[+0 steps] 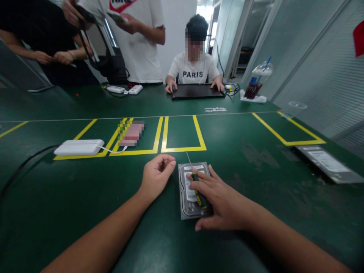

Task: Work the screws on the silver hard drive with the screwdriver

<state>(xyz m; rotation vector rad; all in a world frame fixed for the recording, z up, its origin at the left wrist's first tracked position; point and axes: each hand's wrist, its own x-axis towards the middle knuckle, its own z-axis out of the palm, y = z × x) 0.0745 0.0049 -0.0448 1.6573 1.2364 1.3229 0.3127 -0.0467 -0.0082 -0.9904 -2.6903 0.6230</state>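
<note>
A hard drive [184,206] lies label up on the green table in front of me. Across it slants a screwdriver [201,199] with a black and yellow handle, its thin shaft pointing away past the drive's far edge. My right hand [220,197] covers the drive's right side, fingers over the screwdriver handle and thumb lower, near the drive's front right corner. Just left of the drive, my left hand [156,176] has curled fingers with the thumb close to the fingertips; whether anything small is between them is hidden.
Another drive-like metal unit [327,161] lies at the right. A white power bank [79,147] is cabled to a pink phone [132,134] at the left. Yellow tape [184,149] outlines areas. Across the table, a seated person holds a black panel [197,91] near a drink cup [256,81].
</note>
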